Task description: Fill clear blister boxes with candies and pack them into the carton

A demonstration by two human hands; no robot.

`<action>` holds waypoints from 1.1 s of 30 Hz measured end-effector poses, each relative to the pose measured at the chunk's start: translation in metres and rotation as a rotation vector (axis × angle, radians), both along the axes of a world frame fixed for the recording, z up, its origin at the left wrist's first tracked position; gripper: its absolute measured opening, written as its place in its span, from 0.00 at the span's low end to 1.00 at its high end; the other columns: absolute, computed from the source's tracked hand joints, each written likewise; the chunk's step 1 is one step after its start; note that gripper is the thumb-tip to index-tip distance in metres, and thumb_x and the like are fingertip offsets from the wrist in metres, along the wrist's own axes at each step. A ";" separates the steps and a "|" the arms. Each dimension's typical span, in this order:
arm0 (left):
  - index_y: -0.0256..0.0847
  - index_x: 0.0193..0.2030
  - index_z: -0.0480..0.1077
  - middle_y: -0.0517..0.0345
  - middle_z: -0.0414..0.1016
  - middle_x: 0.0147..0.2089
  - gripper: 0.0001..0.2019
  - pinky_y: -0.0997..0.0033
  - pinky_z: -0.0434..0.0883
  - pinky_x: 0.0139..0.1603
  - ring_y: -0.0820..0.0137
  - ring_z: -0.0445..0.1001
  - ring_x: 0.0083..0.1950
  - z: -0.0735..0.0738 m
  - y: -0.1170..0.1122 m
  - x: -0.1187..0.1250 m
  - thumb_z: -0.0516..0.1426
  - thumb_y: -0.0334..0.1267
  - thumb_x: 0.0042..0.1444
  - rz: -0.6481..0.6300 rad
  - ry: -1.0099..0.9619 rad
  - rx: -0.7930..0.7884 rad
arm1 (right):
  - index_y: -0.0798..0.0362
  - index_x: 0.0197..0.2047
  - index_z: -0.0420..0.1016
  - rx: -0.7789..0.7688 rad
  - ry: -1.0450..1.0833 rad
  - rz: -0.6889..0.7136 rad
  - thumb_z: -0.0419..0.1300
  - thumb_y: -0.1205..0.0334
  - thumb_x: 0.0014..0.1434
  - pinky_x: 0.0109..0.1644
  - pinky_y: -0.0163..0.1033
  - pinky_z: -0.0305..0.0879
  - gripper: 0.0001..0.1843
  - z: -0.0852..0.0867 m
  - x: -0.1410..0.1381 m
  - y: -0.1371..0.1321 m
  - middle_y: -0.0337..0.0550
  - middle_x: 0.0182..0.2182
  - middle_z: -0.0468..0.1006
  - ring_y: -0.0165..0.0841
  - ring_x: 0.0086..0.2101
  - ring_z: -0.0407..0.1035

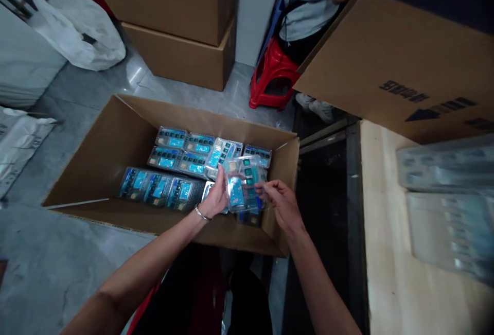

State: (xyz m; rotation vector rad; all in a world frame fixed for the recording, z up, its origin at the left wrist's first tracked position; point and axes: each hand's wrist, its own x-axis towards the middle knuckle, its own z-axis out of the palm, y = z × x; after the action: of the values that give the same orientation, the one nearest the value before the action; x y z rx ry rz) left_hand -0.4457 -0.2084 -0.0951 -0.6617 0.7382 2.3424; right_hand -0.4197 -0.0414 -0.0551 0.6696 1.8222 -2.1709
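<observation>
Between my two hands is a clear plastic blister pack [247,183] with blue and green pieces inside, held above an open cardboard box [83,170]. My left hand [216,191], with a bracelet at the wrist, grips the pack's left edge. On its right edge the fingers of my right hand [281,202] are closed. Similar packs lie in the box below: a block of several at the back [179,151] and a row nearer me [157,189]. The held pack and my hands hide part of the box's right end.
Stacked cardboard boxes [181,52] stand behind the open box. A person sits on a red stool [272,75] at the back. To the right, a wooden table [389,252] bears more clear packs [447,216] and a large carton [405,62]. A white bag [88,31] lies at back left.
</observation>
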 end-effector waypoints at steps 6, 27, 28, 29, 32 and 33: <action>0.36 0.39 0.72 0.53 0.78 0.34 0.18 0.70 0.73 0.41 0.66 0.77 0.37 -0.004 0.000 0.009 0.57 0.50 0.54 0.011 0.073 -0.061 | 0.55 0.30 0.70 0.283 -0.011 0.032 0.59 0.56 0.51 0.30 0.35 0.65 0.10 -0.003 0.005 0.000 0.39 0.26 0.74 0.29 0.25 0.67; 0.37 0.40 0.70 0.58 0.74 0.33 0.18 0.73 0.67 0.34 0.72 0.72 0.33 -0.054 -0.092 0.042 0.64 0.46 0.46 -0.387 0.058 -0.502 | 0.53 0.50 0.67 0.209 -0.119 0.300 0.55 0.58 0.52 0.35 0.38 0.66 0.21 -0.126 0.049 -0.064 0.38 0.30 0.73 0.32 0.30 0.68; 0.37 0.41 0.69 0.57 0.74 0.35 0.18 0.72 0.67 0.35 0.71 0.72 0.34 -0.056 -0.095 0.035 0.64 0.46 0.47 -0.377 0.094 -0.541 | 0.53 0.51 0.67 0.190 -0.100 0.295 0.55 0.57 0.53 0.35 0.38 0.66 0.22 -0.128 0.042 -0.070 0.39 0.31 0.73 0.32 0.31 0.68; 0.38 0.43 0.69 0.56 0.75 0.37 0.19 0.71 0.68 0.37 0.70 0.72 0.36 -0.057 -0.097 0.025 0.62 0.47 0.48 -0.357 0.149 -0.608 | 0.53 0.52 0.66 0.187 -0.077 0.280 0.55 0.56 0.53 0.35 0.38 0.66 0.23 -0.130 0.032 -0.074 0.40 0.32 0.74 0.33 0.31 0.69; 0.39 0.50 0.65 0.53 0.73 0.44 0.21 0.66 0.67 0.47 0.66 0.71 0.45 -0.063 -0.096 -0.016 0.59 0.48 0.52 -0.257 0.354 -0.875 | 0.55 0.54 0.65 0.250 0.000 0.216 0.55 0.54 0.53 0.36 0.39 0.67 0.26 -0.136 -0.009 -0.084 0.44 0.36 0.74 0.33 0.32 0.69; 0.39 0.50 0.65 0.53 0.73 0.46 0.21 0.64 0.66 0.50 0.65 0.70 0.47 -0.066 -0.094 -0.032 0.58 0.48 0.53 -0.230 0.407 -0.945 | 0.56 0.54 0.65 0.290 0.022 0.202 0.54 0.54 0.54 0.38 0.40 0.67 0.26 -0.139 -0.024 -0.087 0.45 0.37 0.75 0.34 0.32 0.69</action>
State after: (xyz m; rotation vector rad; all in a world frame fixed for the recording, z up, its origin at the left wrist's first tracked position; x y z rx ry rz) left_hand -0.4777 -0.3023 -0.1606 -0.4123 2.0315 1.8364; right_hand -0.4438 -0.1284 -0.1936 0.4920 2.1374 -1.8134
